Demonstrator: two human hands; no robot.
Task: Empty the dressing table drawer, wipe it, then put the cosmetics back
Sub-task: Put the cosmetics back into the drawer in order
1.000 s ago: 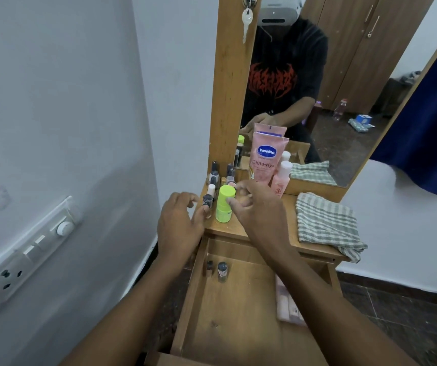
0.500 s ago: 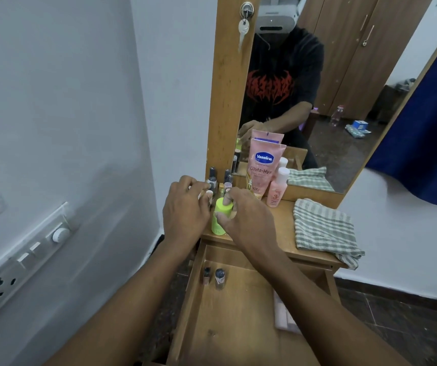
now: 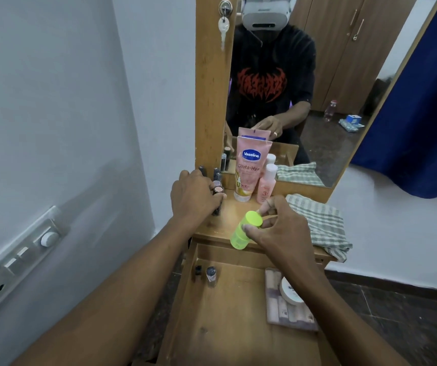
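**Q:** why's the green bottle tipped like that?

**A:** My right hand (image 3: 283, 228) has it. Thumb and fingers are pinched round the cap end of the green bottle (image 3: 243, 231), so it leans over the front edge of the tabletop (image 3: 228, 207), right above the open drawer (image 3: 228, 313). I'd guess it's going in there, since a few bits already sit inside.

**Q:** and your left?

**A:** My left hand (image 3: 193, 196) is curled over the small bottles (image 3: 216, 186) at the back left corner of the top, fingers closed round at least one. How many I've got, I can't tell from here.

**Q:** what's already in the drawer?

**A:** Two little bottles (image 3: 206, 274) in the back left corner, plus a palette (image 3: 288, 302) along the right wall with a round tub (image 3: 291, 290) on it. The middle is bare wood, so nothing blocks the drop.

**Q:** anything in the way up top?

**A:** The Vaseline tube (image 3: 249, 170) and pink bottle (image 3: 266, 184) stand against the mirror (image 3: 317, 88), just behind my right hand. The cloth (image 3: 320, 223) is bunched at the right edge, touching my knuckles, and it could snag.
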